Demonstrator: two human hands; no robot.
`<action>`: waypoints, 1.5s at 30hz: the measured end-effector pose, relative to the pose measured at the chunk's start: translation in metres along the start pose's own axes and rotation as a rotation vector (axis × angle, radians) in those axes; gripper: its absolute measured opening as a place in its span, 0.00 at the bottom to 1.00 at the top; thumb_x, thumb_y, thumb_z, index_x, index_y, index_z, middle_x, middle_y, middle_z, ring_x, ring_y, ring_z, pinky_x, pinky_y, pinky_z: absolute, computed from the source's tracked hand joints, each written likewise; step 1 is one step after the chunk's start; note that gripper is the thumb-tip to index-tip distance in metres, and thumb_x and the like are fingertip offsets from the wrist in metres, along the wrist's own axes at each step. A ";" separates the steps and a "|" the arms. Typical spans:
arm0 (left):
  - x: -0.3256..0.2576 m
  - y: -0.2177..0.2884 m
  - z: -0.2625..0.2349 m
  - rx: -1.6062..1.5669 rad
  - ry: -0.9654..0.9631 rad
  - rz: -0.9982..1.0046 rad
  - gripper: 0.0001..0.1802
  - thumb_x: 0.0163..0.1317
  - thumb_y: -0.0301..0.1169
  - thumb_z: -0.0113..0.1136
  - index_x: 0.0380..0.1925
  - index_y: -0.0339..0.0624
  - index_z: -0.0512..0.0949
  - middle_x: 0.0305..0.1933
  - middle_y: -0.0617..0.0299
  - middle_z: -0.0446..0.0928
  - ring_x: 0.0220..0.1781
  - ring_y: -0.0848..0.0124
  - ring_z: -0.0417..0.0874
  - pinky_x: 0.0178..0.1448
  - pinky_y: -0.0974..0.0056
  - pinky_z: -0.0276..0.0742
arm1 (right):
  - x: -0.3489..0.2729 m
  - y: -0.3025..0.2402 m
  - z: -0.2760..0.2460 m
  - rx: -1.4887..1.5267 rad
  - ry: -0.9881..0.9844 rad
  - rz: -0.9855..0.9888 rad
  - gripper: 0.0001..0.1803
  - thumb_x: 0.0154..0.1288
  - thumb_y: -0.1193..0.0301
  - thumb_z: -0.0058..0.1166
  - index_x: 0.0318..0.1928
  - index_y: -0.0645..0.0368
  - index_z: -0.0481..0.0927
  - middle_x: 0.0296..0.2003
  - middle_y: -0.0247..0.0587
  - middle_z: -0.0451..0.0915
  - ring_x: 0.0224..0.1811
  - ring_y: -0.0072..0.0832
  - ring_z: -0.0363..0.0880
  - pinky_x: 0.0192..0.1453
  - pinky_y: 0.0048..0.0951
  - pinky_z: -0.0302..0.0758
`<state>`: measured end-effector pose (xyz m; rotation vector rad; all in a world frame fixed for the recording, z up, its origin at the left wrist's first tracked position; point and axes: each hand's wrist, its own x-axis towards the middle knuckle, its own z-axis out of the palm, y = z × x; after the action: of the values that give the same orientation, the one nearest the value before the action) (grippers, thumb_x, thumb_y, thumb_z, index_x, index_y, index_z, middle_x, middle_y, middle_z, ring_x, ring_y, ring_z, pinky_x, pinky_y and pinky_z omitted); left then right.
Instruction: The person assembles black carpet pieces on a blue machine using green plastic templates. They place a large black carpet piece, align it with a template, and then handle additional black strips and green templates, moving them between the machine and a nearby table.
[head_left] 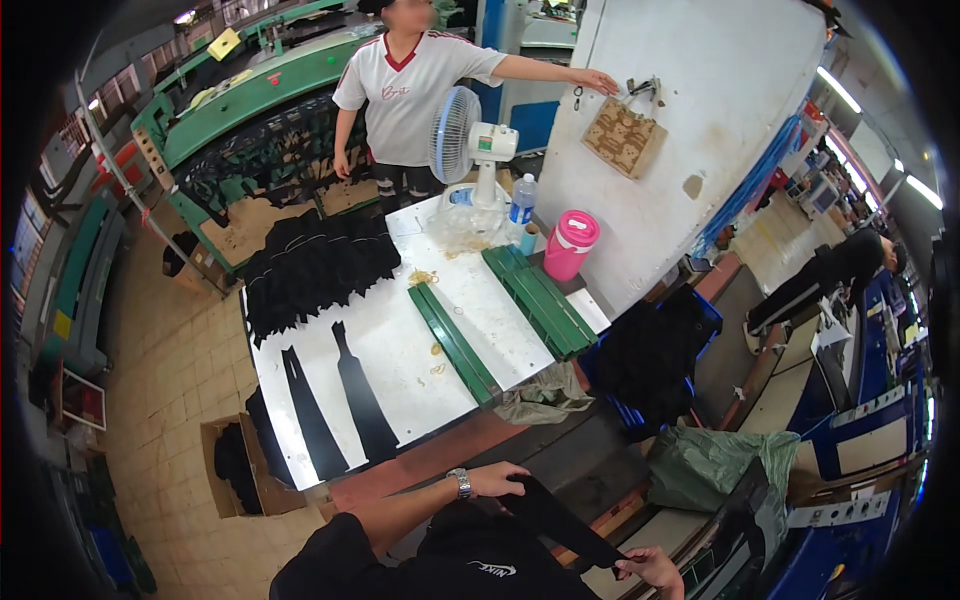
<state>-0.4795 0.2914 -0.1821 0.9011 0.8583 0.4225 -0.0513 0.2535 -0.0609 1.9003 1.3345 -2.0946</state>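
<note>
My left hand point(495, 480), with a metal watch on the wrist, is closed on one end of a long black fabric piece point(562, 522). Lower and to the right, my right hand point(652, 570) pinches the other end, so the piece stretches slantwise in front of my body. Beyond my hands, two similar black fabric panels point(366, 405) lie flat on the white table point(405, 365). A thick stack of black knit pieces point(318, 265) covers the table's far left part.
Green metal bars point(540, 305) lie on the table near a fan point(485, 150), a water bottle point(522, 198) and a pink jug point(572, 243). A co-worker point(410, 95) stands behind it, one arm toward a hanging bag point(624, 138). Black cloth fills a blue crate point(655, 360); a cardboard box point(285, 490) sits left.
</note>
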 end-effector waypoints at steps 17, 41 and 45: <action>0.054 0.047 0.040 0.384 -0.034 -0.048 0.21 0.69 0.36 0.48 0.54 0.34 0.78 0.51 0.50 0.79 0.49 0.62 0.82 0.63 0.66 0.73 | -0.038 0.084 -0.066 -0.058 0.243 -0.028 0.09 0.61 0.69 0.70 0.32 0.64 0.88 0.24 0.32 0.85 0.26 0.16 0.79 0.32 0.22 0.72; 0.336 0.168 0.113 0.363 -0.354 0.056 0.14 0.70 0.32 0.51 0.50 0.40 0.78 0.34 0.70 0.74 0.32 0.81 0.68 0.36 0.71 0.66 | -0.112 0.113 -0.214 0.247 0.822 -0.116 0.11 0.61 0.77 0.67 0.42 0.67 0.81 0.28 0.37 0.82 0.31 0.22 0.81 0.36 0.26 0.77; 0.396 0.196 0.147 0.482 -0.583 -0.079 0.13 0.72 0.33 0.53 0.50 0.39 0.79 0.35 0.72 0.75 0.32 0.82 0.68 0.36 0.71 0.66 | -0.144 0.151 -0.235 0.267 1.051 0.006 0.10 0.55 0.79 0.71 0.34 0.66 0.80 0.25 0.38 0.82 0.29 0.23 0.83 0.33 0.26 0.77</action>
<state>-0.1190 0.5846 -0.1578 1.3417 0.4525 -0.1329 0.2559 0.2209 -0.0036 3.3208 1.0941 -1.2542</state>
